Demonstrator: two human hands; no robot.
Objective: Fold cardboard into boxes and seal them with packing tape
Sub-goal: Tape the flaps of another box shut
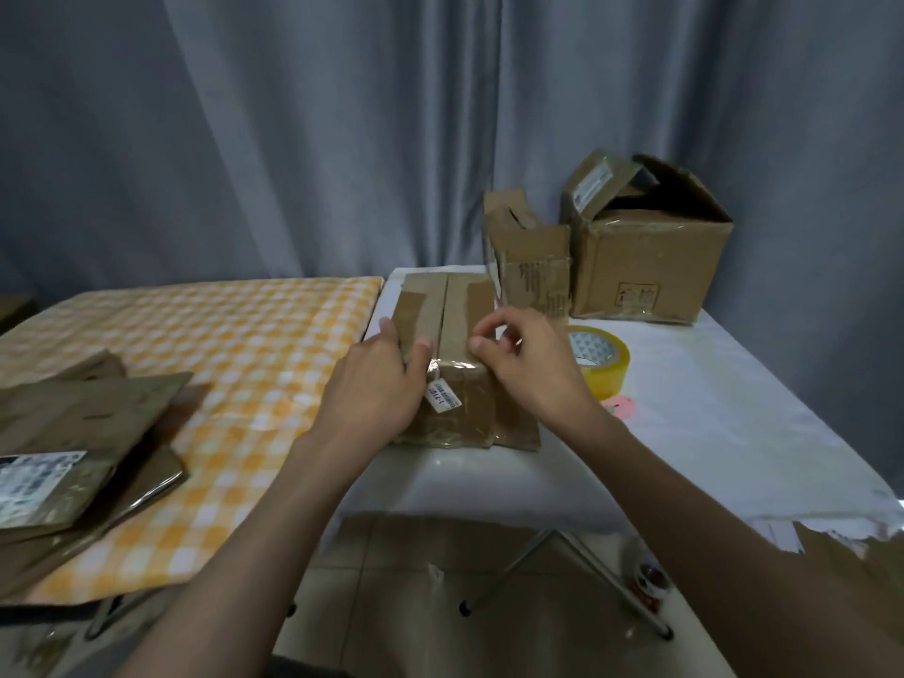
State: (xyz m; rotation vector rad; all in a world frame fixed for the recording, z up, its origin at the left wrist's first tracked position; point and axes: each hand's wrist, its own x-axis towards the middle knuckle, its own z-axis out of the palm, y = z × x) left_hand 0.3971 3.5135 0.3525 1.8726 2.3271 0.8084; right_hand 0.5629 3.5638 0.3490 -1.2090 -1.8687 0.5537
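Note:
A brown cardboard box [452, 305] lies on the white table [709, 413], its top flaps closed with a seam down the middle and old tape strips on both sides. A small white barcode label sticks to its near face. My left hand [379, 384] rests against the box's left near corner, fingers fairly straight, thumb on the top edge. My right hand [526, 364] is at the right near corner with fingers curled; thumb and forefinger pinch at the clear tape on the edge. A roll of yellowish packing tape [604, 359] lies just right of my right hand.
Two more open boxes, a small one [531, 266] and a larger one [650, 252], stand at the back right. Flattened cardboard sheets [73, 447] are stacked on the orange checked cloth [254, 345] at left. A pink item [621, 407] lies beside the tape roll. Grey curtains hang behind.

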